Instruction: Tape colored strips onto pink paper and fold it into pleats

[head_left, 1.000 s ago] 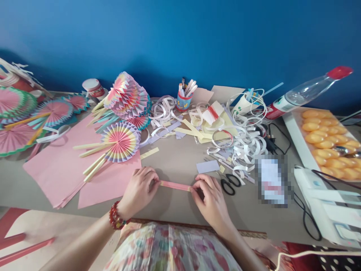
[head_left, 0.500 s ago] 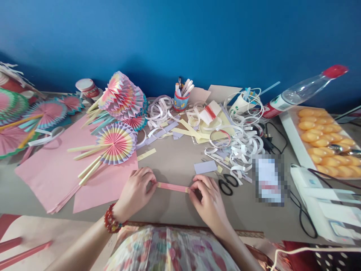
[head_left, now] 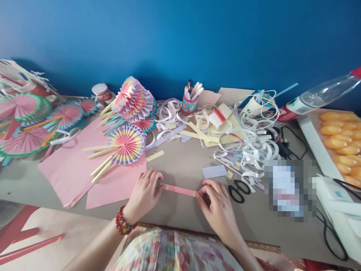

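A narrow pink paper strip (head_left: 179,190) with yellowish ends stretches between my hands, just above or on the grey table. My left hand (head_left: 145,195), with a red bead bracelet at the wrist, pinches one end. The other end is pinched by my right hand (head_left: 218,207). Black-handled scissors (head_left: 239,191) lie just right of that hand, and a lilac paper rectangle (head_left: 214,172) is beyond it. Left of my left hand rest pink paper sheets (head_left: 73,169), topped by a round pleated paper fan (head_left: 128,145) with pale yellow sticks.
Behind are stacked pleated fans (head_left: 134,99), a pen cup (head_left: 190,103) and curled white paper strips (head_left: 254,150). To the right stand a tilted plastic bottle (head_left: 318,94), a box of yellow-orange items (head_left: 342,130) and a white device (head_left: 332,210) with black cables. More fans (head_left: 25,139) lie left.
The camera view has turned a little left, so everything appears shifted right. Both hands keep their pinch on the strip, with no clear change in how they hold it.
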### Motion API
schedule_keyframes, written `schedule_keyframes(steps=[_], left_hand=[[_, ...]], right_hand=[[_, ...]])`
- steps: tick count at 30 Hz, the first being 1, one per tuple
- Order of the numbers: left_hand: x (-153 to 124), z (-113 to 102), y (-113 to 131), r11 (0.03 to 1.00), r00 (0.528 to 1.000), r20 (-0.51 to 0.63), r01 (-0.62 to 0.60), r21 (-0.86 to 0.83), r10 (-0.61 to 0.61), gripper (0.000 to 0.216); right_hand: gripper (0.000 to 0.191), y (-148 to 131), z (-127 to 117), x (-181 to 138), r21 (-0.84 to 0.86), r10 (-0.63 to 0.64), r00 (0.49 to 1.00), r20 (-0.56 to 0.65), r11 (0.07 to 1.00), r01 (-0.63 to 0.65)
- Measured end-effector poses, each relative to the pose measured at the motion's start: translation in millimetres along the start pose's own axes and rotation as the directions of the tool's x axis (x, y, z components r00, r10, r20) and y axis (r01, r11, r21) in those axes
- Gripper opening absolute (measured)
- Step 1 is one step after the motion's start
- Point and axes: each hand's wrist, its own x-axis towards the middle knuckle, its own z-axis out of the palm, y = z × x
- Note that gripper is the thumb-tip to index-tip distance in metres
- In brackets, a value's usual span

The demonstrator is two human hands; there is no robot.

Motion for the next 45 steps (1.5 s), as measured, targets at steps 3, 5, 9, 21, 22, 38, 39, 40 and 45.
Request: schedule_keyframes(steps=[3, 5, 9, 21, 22, 38, 39, 40, 45], left_hand=[[-3, 3, -1, 1.0, 0.999, -0.03, 0.02, -0.004, -0.02, 0.015], [-4, 5, -2, 1.0, 0.999, -0.045, 0.023, -0.02, -0.024, 0.019], [-6, 7, -2, 0.997, 0.998, -0.023, 0.051, -0.059, -0.052, 0.019], [-8, 11, -3, 0.998, 0.998, -0.026, 0.053, -0.046, -0.054, 0.013], [-9, 11, -3, 0.998, 0.998, -0.029, 0.047, -0.052, -0.048, 0.013], [-16, 11, 0, 0.998, 0.995, -0.079, -0.06, -0.009, 0.059, 0.032], [-16, 11, 0, 0.998, 0.995, -0.077, -0.068, 0.008, 0.068, 0.032], [-16, 10, 1, 0.997, 0.994, -0.076, -0.075, 0.022, 0.077, 0.031], [-15, 5, 7, 0.986, 0.988, -0.08, -0.127, 0.109, 0.136, 0.02]], right_hand=[[0.01, 2, 1, 0, 0.01, 0.009, 1.0, 0.004, 1.0, -0.009], [0.01, 2, 1, 0, 0.017, 0.012, 1.0, 0.011, 1.0, -0.012], [0.004, 3, 0, 0, 0.047, 0.042, 0.999, 0.021, 0.998, -0.043], [0.011, -1, -4, 4, 0.12, 0.091, 0.992, 0.092, 0.987, -0.102], [0.012, -1, -4, 3, 0.124, 0.086, 0.992, 0.089, 0.988, -0.097], [0.013, 1, -1, 0, 0.117, 0.041, 0.999, 0.022, 0.992, -0.043], [0.013, 1, -1, 0, 0.118, 0.04, 0.999, 0.019, 0.992, -0.042], [0.013, 1, -1, -1, 0.117, 0.039, 0.999, 0.016, 0.992, -0.041], [0.012, 0, -1, -2, 0.091, 0.031, 0.999, 0.013, 0.995, -0.032]])
